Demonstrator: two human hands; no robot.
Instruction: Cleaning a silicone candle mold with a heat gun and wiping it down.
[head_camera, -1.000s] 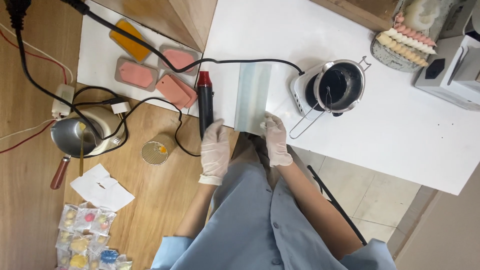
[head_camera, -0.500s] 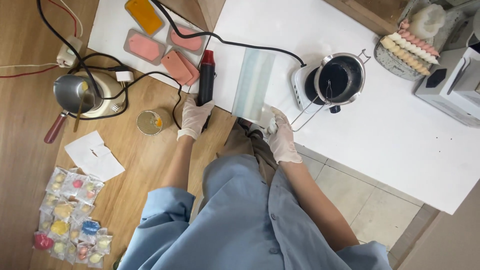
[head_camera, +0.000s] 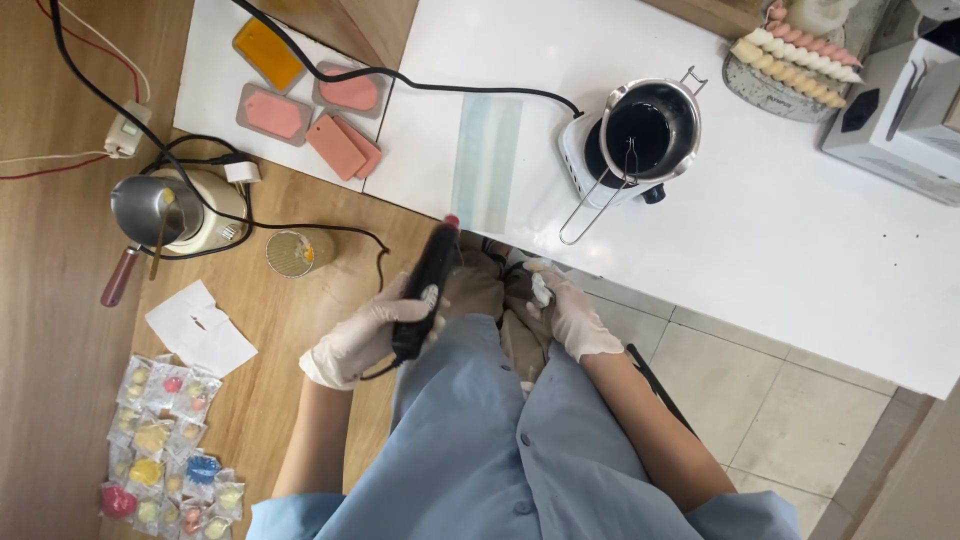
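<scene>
Two gloved hands: the left hand grips a slim black heat tool, its red tip at twelve o'clock; the right hand pinches crumpled white material.

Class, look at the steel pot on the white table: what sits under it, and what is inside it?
Under the steel pot sits a white heater base, mostly covered. Inside looks dark; contents cannot be told.

Gloved left hand grips a black corded tool; the right hand holds something small and white near the tabletop.
</scene>
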